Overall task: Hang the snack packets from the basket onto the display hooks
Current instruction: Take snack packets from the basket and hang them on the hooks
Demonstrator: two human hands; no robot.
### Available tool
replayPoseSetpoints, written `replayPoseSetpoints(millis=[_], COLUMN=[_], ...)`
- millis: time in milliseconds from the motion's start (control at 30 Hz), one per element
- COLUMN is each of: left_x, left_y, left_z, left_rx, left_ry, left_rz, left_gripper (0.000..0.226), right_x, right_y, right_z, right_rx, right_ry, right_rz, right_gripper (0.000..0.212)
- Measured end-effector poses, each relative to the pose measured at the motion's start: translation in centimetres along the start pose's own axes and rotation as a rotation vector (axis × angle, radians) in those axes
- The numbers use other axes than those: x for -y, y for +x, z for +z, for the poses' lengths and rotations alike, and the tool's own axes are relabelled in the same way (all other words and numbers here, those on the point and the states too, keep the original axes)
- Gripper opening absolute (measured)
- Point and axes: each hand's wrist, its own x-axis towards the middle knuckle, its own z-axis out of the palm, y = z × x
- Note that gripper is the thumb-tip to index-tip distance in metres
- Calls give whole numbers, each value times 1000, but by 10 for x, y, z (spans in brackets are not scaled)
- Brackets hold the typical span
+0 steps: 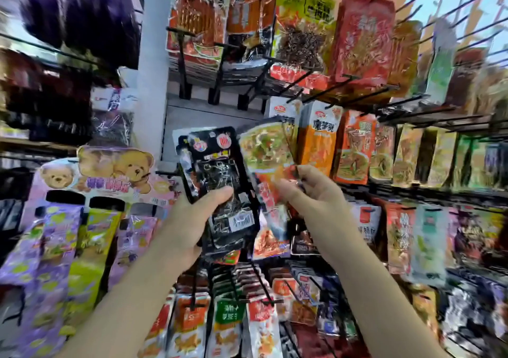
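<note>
Display rack (343,88) fills centre and right of frame: rows of black display hooks (324,89), most already loaded with hung packets. Upper-right hooks look bare at the tips. Left of frame: a cardboard bear-print stand (110,171) with purple and yellow pouches. Whole frame is motion-blurred, print unreadable.

Basket: not in view.

Centre frame, both hands up in front of the rack:
- Left hand (189,220) grips a stack of black snack packets (217,187), thumb across the front, fingers wrapped behind. Stack upright, tilted slightly left, barcode label low on the front one.
- Right hand (308,190) pinches one orange-red packet (264,160) at its lower right edge, thumb and fingers closed on it. Packet sits just right of the black stack, edges near or touching, can't tell. Its top is up near the middle hook row, over the orange packets there.

Step, my read: sorting in hand, orange-red packet singled out for hanging. Not on a hook yet, as far as blur allows.

Next move needs: find the matching product row, line the packet's top hang hole up with a hook tip, push it back along the hook. Hole isn't visible here, so may need a regrip higher up. Left hand just holds the stock.
</note>
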Motion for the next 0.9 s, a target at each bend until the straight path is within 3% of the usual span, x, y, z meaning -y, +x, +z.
replayPoseSetpoints(millis=[133, 267, 367, 467, 533, 600, 633, 700, 767, 900], left_x=[-8, -2, -1, 2, 3, 5, 5, 10, 15, 19], left_y=[3, 18, 26, 29, 29, 28, 27, 34, 41, 47], left_z=[35, 72, 100, 125, 140, 152, 158, 166, 179, 196], left_rx=[82, 34, 2, 14, 42, 66, 70, 73, 79, 63], left_ry=[28, 95, 110, 136, 132, 97, 93, 108, 144, 118], left_rz=[120, 203, 225, 214, 185, 141, 131, 155, 173, 244], left_gripper=[42, 13, 17, 46, 32, 12, 17, 50, 70, 63], right_x=[-5, -10, -22, -36, -45, -55, -60, -70, -80, -89], right_y=[8, 18, 23, 34, 43, 51, 56, 64, 71, 80], right_z=[-4, -29, -58, -91, -114, -136, -146, -166, -191, -224], right_rx=[-43, -57, 53, 7, -24, -37, -45, -69, -71, 35], right_ry=[6, 18, 104, 215, 325, 378, 383, 393, 377, 220], right_rz=[27, 47, 70, 95, 120, 132, 130, 107, 81, 25], right_gripper=[43, 36, 24, 14, 9, 22, 42, 77, 63, 15])
